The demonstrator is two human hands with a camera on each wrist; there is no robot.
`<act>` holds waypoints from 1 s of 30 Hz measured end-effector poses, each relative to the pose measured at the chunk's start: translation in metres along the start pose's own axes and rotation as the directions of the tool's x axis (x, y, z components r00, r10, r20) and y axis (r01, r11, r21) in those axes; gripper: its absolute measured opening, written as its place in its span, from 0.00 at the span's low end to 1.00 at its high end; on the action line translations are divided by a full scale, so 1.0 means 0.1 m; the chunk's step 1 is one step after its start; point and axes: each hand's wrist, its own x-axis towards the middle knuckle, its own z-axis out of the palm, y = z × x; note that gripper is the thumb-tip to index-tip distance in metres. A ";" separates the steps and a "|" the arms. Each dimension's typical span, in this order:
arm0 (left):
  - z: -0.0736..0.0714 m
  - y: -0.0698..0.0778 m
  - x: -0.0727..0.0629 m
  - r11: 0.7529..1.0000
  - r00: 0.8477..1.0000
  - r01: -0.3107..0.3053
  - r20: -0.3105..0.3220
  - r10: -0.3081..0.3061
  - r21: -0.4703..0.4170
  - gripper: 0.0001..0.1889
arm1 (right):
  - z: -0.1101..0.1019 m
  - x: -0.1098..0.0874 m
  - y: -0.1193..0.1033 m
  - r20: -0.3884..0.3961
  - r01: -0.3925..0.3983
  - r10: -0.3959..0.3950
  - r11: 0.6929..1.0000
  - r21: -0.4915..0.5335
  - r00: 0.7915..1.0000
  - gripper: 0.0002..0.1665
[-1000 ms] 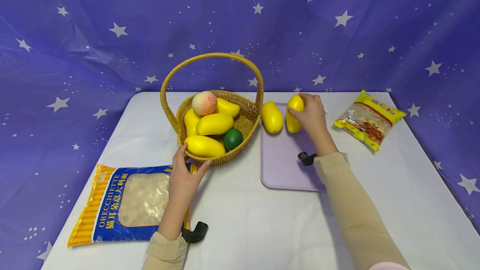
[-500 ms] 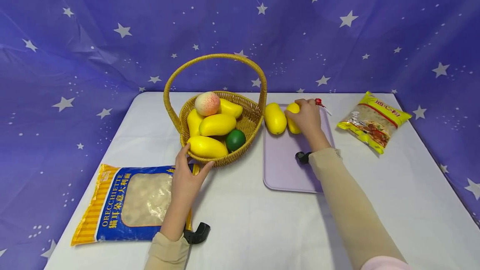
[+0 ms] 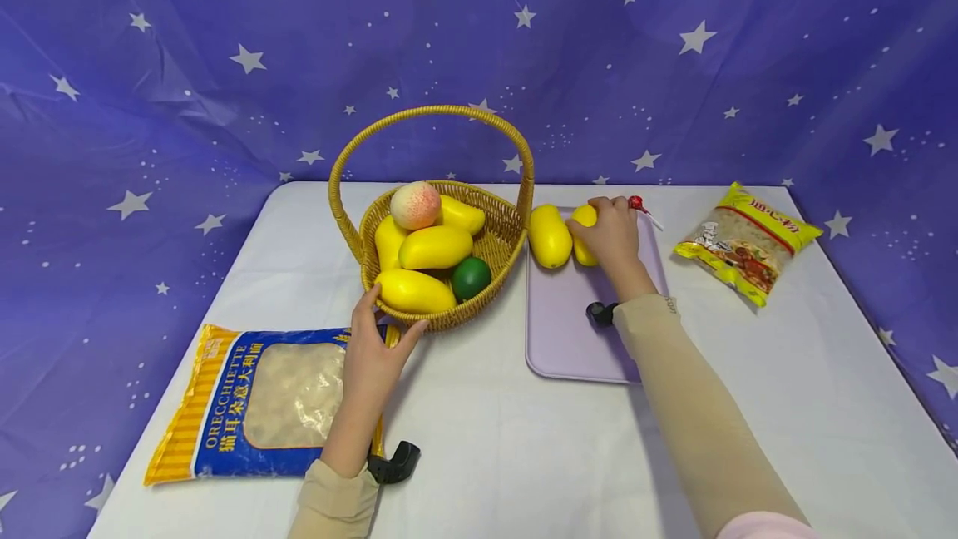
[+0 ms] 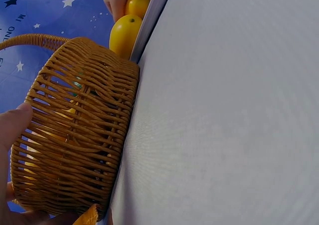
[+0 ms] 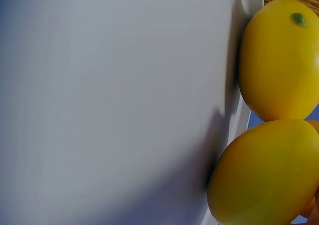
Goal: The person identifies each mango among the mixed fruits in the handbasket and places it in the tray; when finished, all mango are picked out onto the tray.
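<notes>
In the head view my left hand [image 3: 376, 349] grips the near left rim of a wicker basket [image 3: 445, 321]. Its thumb presses the weave in the left wrist view. Several yellow mangoes [image 3: 415, 292], a peach [image 3: 415, 205] and a small dark green fruit [image 3: 471, 279] lie inside. To the right, my right hand [image 3: 615, 238] holds a mango [image 3: 585, 249] from above at the far end of a lilac tray [image 3: 572, 339], partly hiding it. Another mango [image 3: 550, 237] sits just left of it by the basket; the two meet in the right wrist view.
A blue and yellow bag of orecchiette [image 3: 284, 406] lies at the front left, partly under my left forearm. A yellow pasta packet [image 3: 748, 244] rests at the right. Behind the tray is a red-wrapped lollipop [image 3: 637, 203]. A starry purple cloth [image 3: 584, 98] hangs behind the table.
My right hand has moved slightly left and lowered the mango onto the tray beside the other one, uncovering the lollipop. My left hand stays at the basket rim.
</notes>
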 end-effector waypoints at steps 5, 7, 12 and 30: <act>0.00 0.00 0.01 1.000 1.000 -0.002 -0.003 0.002 -0.010 0.47 | 0.00 -0.01 0.00 0.000 0.002 -0.002 1.000 -0.001 1.000 0.37; 0.01 0.00 0.01 1.000 1.000 -0.003 -0.004 0.003 -0.013 0.47 | 0.00 -0.02 0.00 -0.001 0.005 -0.005 1.000 0.003 1.000 0.37; 0.01 -0.01 0.01 1.000 1.000 -0.006 -0.005 0.006 -0.011 0.47 | -0.03 -0.03 0.00 0.003 0.003 -0.004 1.000 0.026 1.000 0.40; 0.01 -0.01 0.01 1.000 1.000 -0.008 -0.009 0.008 -0.001 0.47 | -0.37 -0.16 -0.11 -0.106 0.091 -0.072 0.979 0.184 0.992 0.41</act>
